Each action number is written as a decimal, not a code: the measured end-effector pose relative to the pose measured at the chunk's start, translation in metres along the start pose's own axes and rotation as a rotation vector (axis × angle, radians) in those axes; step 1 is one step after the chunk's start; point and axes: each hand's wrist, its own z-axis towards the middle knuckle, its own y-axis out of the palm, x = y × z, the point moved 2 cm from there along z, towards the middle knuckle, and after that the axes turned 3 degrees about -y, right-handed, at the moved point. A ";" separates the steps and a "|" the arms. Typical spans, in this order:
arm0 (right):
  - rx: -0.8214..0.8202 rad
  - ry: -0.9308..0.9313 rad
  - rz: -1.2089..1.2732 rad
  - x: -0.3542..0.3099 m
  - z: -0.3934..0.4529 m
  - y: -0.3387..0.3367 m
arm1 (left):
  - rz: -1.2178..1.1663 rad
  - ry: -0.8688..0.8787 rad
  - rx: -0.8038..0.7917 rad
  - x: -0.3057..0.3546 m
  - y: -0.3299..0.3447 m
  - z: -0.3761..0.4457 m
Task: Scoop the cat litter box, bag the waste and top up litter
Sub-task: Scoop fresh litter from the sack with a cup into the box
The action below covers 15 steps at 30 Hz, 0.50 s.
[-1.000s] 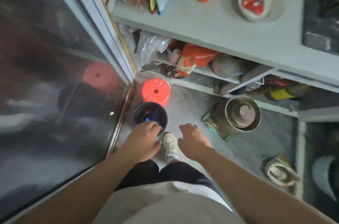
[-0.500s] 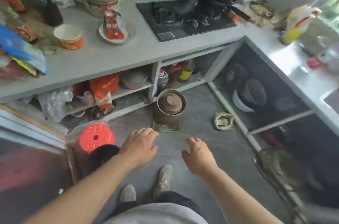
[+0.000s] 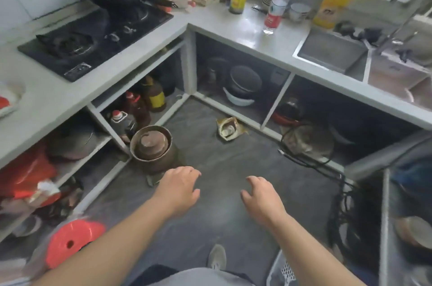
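Observation:
My left hand (image 3: pixel 178 186) and my right hand (image 3: pixel 260 196) hang over the grey kitchen floor, both empty with the fingers loosely spread. A white slotted plastic piece (image 3: pixel 284 270), perhaps a basket or scoop, shows at the bottom edge below my right forearm. No litter box or bag can be made out. A tabby cat (image 3: pixel 306 141) lies in the open compartment under the counter, right of my hands. An orange round lid (image 3: pixel 71 240) sits on the floor at the lower left.
An L-shaped grey counter (image 3: pixel 243 28) carries a black gas hob (image 3: pixel 93 37) with a wok, bottles and a sink (image 3: pixel 332 51). A clay pot (image 3: pixel 152 145) stands on the floor ahead of my left hand. A torn packet (image 3: pixel 228 127) lies farther off. Black cables (image 3: pixel 339 192) trail at the right.
My view has swung right from the glass door and dark bucket to the counter corner and sink. Both hands came away from the bucket and now hover empty over the floor.

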 end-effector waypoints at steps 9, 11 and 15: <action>-0.026 0.085 0.128 0.022 0.057 -0.019 | 0.030 0.022 -0.051 0.012 -0.006 0.064; -0.026 0.102 0.158 0.014 0.077 -0.022 | 0.032 0.012 -0.066 -0.001 -0.009 0.081; -0.036 0.150 0.193 -0.005 0.124 -0.028 | 0.001 0.005 -0.066 -0.033 -0.013 0.125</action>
